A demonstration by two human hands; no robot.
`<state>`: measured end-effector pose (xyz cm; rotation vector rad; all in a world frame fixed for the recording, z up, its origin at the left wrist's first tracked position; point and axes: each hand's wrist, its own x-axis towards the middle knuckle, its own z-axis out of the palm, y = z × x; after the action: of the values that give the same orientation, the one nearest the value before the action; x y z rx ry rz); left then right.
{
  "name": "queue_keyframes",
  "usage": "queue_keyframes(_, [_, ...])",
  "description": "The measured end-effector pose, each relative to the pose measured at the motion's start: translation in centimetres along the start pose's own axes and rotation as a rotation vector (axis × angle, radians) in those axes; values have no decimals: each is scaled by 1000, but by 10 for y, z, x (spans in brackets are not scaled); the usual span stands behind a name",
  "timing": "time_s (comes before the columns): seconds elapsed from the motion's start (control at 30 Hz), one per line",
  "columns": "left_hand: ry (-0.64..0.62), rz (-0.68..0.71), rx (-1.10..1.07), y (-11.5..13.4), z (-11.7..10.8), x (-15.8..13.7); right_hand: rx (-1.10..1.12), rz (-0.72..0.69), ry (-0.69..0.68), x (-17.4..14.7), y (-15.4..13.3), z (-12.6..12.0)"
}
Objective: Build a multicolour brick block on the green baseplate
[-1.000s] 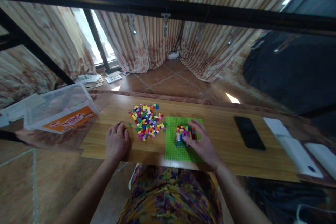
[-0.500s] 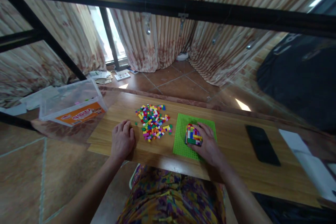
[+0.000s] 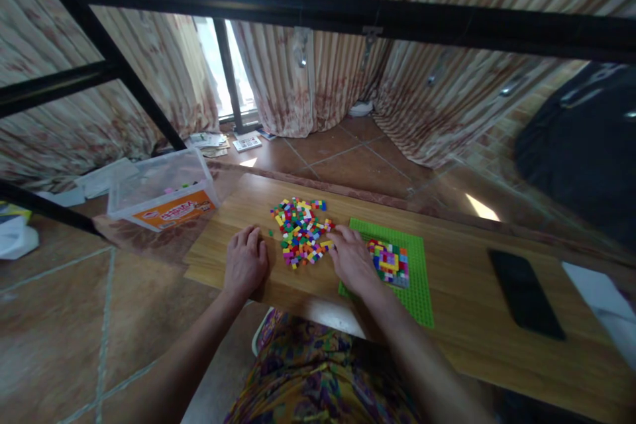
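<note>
Bricks [image 3: 302, 233] lie between a loosely resting left hand [image 3: 246, 264] and right hand [image 3: 352, 261], grasp unclear; the orange label [image 3: 173, 211] is unreadable.

We find the light dim overall, with daylight coming from the window [image 3: 211, 56], blown out to white between the curtains [image 3: 283, 93], a bright sun patch [image 3: 481, 207] on the tiled floor [image 3: 328, 156] and pale glare along the near edge of the wooden table [image 3: 462, 271]. Wide-angle distortion stretches the margins, softness smears the small toy bricks [image 3: 301, 232] together, and we lose detail in the dark cloth [image 3: 581, 152] at right.
</note>
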<state>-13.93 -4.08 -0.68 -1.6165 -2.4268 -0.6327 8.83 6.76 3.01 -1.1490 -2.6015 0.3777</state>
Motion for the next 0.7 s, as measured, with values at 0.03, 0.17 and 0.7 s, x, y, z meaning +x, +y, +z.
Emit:
queue_keyframes(0.03, [2, -1, 2, 0, 0, 0, -18, -1, -20, 3, 0, 3])
queue_keyframes(0.17, [11, -3, 6, -1, 1, 0, -2, 9, -39, 7, 0, 7])
queue_keyframes(0.7, [183, -99, -410, 10, -14, -11, 460, 15, 68, -11, -21, 3])
